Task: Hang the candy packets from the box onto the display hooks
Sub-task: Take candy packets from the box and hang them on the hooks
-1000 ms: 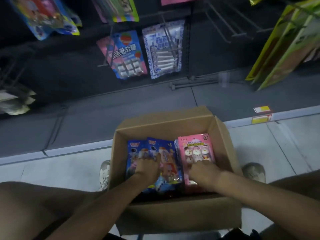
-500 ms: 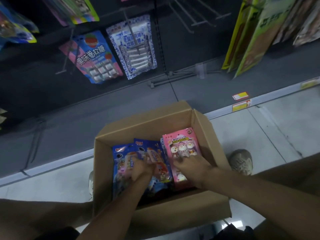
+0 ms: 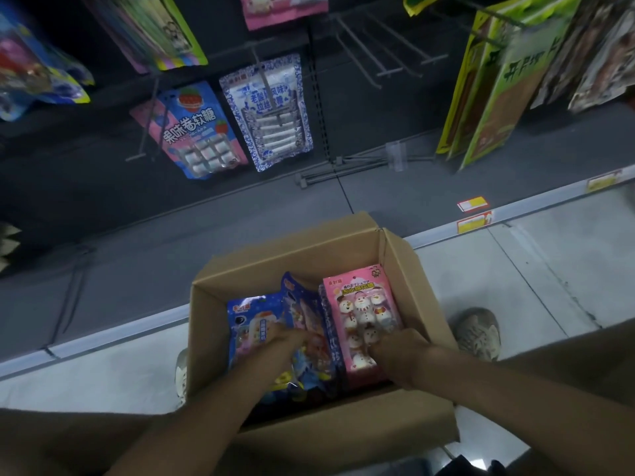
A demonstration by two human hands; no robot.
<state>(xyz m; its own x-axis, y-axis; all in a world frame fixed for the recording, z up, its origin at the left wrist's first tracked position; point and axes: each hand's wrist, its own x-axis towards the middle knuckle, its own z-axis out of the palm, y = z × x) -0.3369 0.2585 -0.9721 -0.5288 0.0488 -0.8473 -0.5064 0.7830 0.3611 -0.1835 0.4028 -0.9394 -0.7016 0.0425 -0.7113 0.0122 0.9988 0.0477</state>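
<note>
**Both hands are down in the box (image 3: pixel 292 266), one on each stack of candy packets.**
The left hand (image 3: pixel 281 341) curls its fingers into the blue packets (image 3: pixel 252 321). They lie right under it, their long axis running away from the fingertips. Just to its right, the right hand (image 3: pixel 400 352) has bent fingers on the near end of the pink packet (image 3: pixel 360 304), which lies the same way; I cannot tell whether it pinches or only presses. The bare display hooks (image 3: pixel 381 53) stand well beyond both hands, more on the right hand's side.

Pale tiled floor (image 3: pixel 536 290), right up against the shelf's base.
An open cardboard box (image 3: pixel 347 441) sits on it, a left shoe (image 3: pixel 181 376) and a right shoe (image 3: pixel 479 333) either side.
</note>
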